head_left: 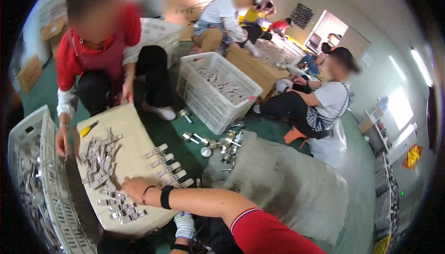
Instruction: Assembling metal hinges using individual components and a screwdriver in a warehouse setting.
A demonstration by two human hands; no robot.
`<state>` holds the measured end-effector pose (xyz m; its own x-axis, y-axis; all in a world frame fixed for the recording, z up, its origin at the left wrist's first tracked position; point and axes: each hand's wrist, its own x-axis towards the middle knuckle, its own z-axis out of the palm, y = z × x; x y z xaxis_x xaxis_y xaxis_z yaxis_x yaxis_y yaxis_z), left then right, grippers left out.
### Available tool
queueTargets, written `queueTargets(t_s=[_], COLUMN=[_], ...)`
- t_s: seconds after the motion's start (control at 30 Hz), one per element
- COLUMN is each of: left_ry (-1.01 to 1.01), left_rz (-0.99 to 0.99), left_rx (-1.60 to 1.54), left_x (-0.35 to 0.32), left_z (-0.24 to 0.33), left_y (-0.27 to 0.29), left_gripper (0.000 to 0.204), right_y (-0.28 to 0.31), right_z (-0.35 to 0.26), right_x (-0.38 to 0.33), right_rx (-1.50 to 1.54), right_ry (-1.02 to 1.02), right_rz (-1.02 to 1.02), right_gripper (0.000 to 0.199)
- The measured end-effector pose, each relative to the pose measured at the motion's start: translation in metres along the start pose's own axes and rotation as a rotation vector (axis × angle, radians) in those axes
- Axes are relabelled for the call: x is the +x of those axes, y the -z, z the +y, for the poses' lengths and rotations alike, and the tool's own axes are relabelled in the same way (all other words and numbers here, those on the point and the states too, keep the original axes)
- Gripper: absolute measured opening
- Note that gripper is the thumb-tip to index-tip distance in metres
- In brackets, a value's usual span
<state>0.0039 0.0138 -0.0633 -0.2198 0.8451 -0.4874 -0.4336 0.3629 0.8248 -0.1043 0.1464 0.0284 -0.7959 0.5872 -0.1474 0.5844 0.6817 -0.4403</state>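
My right hand (pixel 134 187) rests open on grey metal clips (pixel 99 161) piled on the near-left board (pixel 130 124); I'd line them up evenly. Left hand unseen.

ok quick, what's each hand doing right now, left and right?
Left hand: in a striped glove near the lower edge, mostly hidden; open or closed cannot be told.
Right hand: bare, resting on the metal clips on the board; grip cannot be told.

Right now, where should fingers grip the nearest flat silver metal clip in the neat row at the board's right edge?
Grip the nearest flat silver metal clip across its narrow sides at mid-length, coming from above: it lies flat on the beige board, apparently spaced from the next clip.
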Motion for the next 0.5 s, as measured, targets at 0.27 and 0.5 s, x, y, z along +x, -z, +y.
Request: queueTargets(t_s=[0.27,0.5], left_ry=[-0.046,-0.117], left_rz=[-0.002,-0.073], left_rx=[-0.069,-0.081], left_x=[-0.007,0.004], left_z=[0.007,0.008], left_y=[-0.007,-0.002], left_gripper=[0.039,0.038], right_y=[0.065,0.073], right_z=[0.000,0.062], right_x=[-0.019,0.015], right_rx=[0.263,0.556], right_ry=[0.102,0.077], right_rz=[0.173,0.506], right_gripper=[0.026,0.018])
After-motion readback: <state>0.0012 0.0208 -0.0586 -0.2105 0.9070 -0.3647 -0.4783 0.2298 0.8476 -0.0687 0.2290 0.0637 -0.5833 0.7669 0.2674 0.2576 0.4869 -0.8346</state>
